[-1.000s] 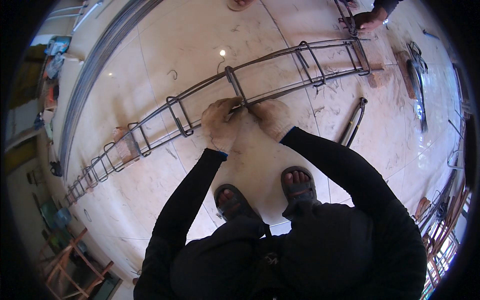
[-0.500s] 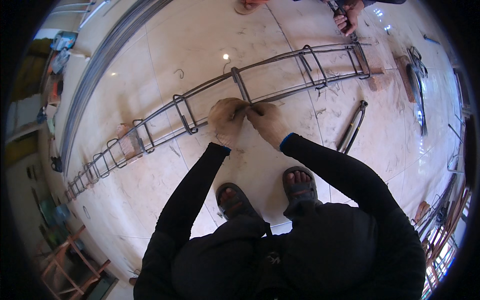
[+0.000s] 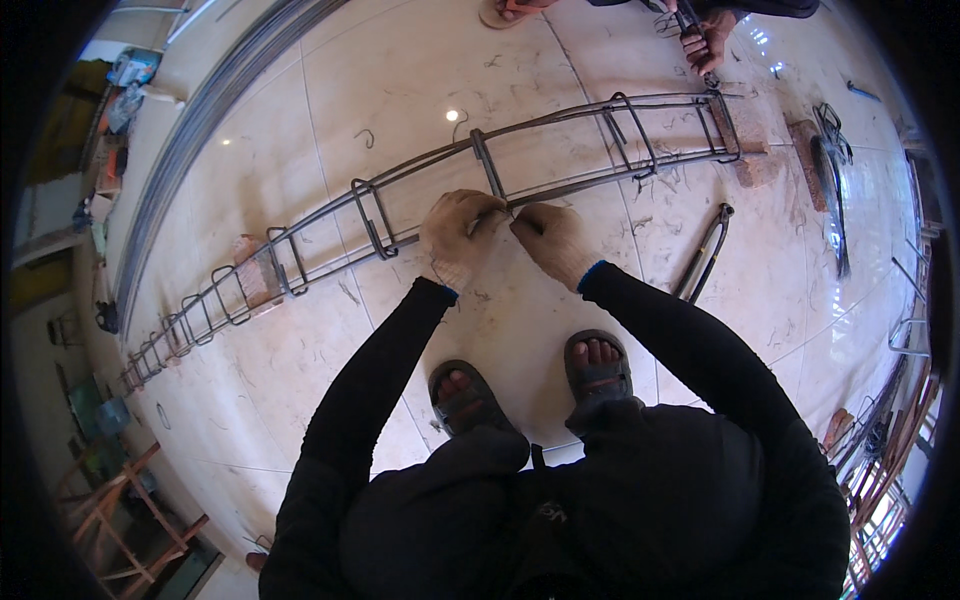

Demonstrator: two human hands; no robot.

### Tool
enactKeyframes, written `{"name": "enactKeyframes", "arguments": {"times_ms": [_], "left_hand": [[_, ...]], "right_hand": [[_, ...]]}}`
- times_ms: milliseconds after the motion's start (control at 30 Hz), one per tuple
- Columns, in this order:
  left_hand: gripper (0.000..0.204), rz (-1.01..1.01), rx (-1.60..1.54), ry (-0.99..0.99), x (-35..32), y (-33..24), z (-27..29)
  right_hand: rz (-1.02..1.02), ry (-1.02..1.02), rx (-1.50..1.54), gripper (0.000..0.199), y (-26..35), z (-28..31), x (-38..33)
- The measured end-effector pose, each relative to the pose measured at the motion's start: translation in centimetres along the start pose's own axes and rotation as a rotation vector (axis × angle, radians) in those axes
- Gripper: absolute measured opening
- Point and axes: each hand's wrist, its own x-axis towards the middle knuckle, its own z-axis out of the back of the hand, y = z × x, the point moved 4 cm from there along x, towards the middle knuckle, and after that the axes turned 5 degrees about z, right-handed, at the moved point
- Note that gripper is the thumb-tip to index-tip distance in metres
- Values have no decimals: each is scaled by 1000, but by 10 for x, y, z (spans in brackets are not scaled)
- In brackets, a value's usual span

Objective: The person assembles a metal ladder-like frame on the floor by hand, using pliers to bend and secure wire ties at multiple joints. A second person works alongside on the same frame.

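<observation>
Flr (image 3: 518, 325): near edge of rebar cage (image 3: 488, 165) at L hand (image 3: 460, 232), R hand (image 3: 554, 241).

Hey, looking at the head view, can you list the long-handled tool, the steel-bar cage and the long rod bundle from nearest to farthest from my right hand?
From your right hand:
1. Steel-bar cage: right by the fingertips.
2. Long-handled tool: on the floor, to the right.
3. Long rod bundle: across the floor, upper left.
</observation>
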Motion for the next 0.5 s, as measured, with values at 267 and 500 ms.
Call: {"name": "enactKeyframes", "arguments": {"times_ms": [267,500], "left_hand": [[11,20,-34,-34,-2,3,-2],[12,117,-28,-36,-1,-1,-7]], "right_hand": [[-163,-1,78,28,-3,-13,-3],[-38,104,-197,29,-4,-4,17]]}}
